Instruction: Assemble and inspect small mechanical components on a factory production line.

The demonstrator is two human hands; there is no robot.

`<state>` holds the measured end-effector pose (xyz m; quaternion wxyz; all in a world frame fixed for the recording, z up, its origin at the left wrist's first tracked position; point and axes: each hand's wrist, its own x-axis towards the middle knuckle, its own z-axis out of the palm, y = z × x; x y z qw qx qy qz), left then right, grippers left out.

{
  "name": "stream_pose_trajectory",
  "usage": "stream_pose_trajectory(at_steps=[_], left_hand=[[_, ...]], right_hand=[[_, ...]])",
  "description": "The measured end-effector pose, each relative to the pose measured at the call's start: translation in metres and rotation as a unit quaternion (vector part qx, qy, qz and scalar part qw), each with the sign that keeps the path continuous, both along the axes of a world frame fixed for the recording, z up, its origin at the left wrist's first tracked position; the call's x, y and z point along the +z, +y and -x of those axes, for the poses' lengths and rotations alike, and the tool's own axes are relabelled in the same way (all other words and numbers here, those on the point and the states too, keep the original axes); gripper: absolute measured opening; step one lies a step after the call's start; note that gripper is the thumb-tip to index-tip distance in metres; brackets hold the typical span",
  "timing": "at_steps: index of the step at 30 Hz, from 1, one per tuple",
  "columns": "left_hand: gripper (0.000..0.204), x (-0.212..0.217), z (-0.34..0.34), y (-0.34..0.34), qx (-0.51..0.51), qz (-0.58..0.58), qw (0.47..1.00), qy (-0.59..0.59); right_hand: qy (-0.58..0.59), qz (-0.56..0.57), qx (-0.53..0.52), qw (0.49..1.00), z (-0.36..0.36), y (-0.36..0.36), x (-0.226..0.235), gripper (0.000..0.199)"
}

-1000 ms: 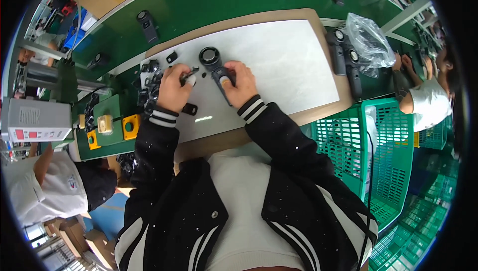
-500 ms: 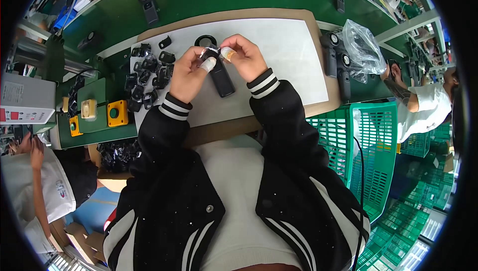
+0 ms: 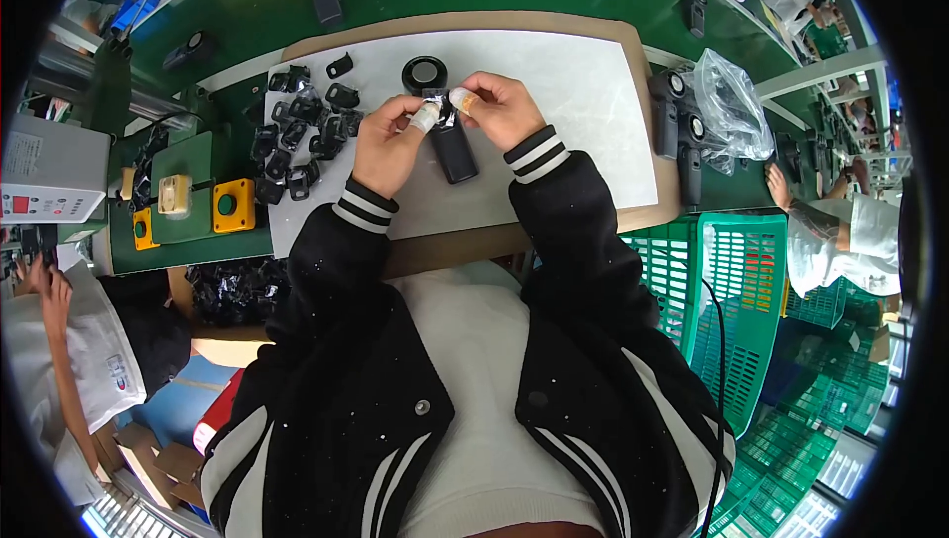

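My left hand and my right hand meet over the white sheet. Between their thumbs and fingers they pinch a small glossy black piece, mostly covered by fingertips; its exact kind cannot be made out. Pale coverings wrap some of my fingertips. Beneath lies a black handheld device, its long body pointing toward me. Just beyond my fingers shows a black round part with a grey disc; my hands hide whether it joins the body. Several small black plastic brackets are heaped left of my left hand.
Dark handheld devices stand by a clear plastic bag on the right. Green crates sit below them. At left are a green fixture with yellow-framed buttons and a grey control box. Other people work on both sides.
My hands have drawn slightly nearer to me relative to the device, uncovering the round part's grey disc. The small black piece stays between my fingers. The whole view has shifted a little.
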<state>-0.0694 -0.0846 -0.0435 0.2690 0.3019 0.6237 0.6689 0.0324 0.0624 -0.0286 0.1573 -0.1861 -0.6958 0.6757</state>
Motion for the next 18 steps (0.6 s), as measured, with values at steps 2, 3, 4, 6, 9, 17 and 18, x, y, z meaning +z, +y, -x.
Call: stream_pose_trajectory(at_steps=[2,3,4,6,9,17,18], left_hand=[[0.008,0.001,-0.003,0.001,0.017,-0.006,1.0,-0.013],[0.008,0.001,-0.004,0.001,0.026,-0.009,0.999,-0.02],[0.008,0.002,-0.004,0.0,0.027,-0.008,0.999,-0.02],[0.011,0.005,-0.004,-0.003,0.039,0.08,0.988,0.127],[0.015,0.005,-0.004,-0.006,0.047,0.164,0.948,0.269],[0.031,-0.014,-0.012,-0.005,0.111,0.303,0.797,0.511],[0.031,-0.018,-0.011,-0.003,0.119,0.302,0.789,0.522]], right_hand=[[-0.024,-0.044,-0.012,0.999,0.0,0.001,-0.005,0.007],[-0.035,-0.066,-0.018,0.997,0.0,0.001,-0.007,0.007],[-0.036,-0.064,-0.017,0.997,0.0,0.0,-0.005,0.007],[-0.059,-0.179,-0.018,0.982,-0.001,-0.001,0.0,0.004],[-0.083,-0.292,-0.02,0.952,-0.002,-0.003,0.002,0.002],[-0.018,-0.441,-0.147,0.885,0.003,-0.019,-0.027,0.006],[-0.032,-0.438,-0.166,0.883,0.003,-0.022,-0.029,0.008]])
